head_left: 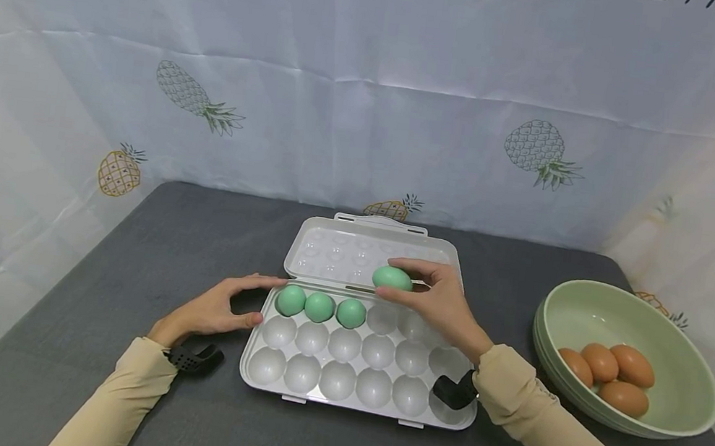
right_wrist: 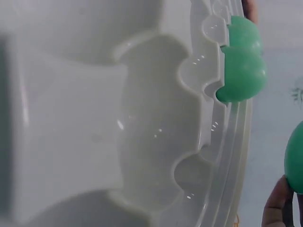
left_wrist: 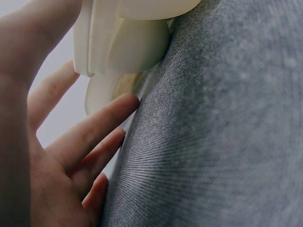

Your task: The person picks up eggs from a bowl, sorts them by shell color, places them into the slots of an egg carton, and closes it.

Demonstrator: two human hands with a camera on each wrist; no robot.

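A white egg tray (head_left: 321,386) with its lid open lies on the grey table (head_left: 133,243). Three green eggs (head_left: 319,307) sit in the far row's left cups. My right hand (head_left: 437,300) pinches a fourth green egg (head_left: 392,278) just above the far row, beside those three. My left hand (head_left: 218,306) rests on the table with fingers spread, its fingertips (left_wrist: 128,101) against the tray's left edge (left_wrist: 99,47). The right wrist view shows empty cups (right_wrist: 142,127), two seated eggs (right_wrist: 244,66) and the held egg (right_wrist: 296,158) at the edge.
A light green bowl (head_left: 682,402) with several brown eggs (head_left: 610,373) stands at the right of the table. A pineapple-print white cloth (head_left: 371,93) closes off the back and sides. Bare table lies left of and in front of the tray.
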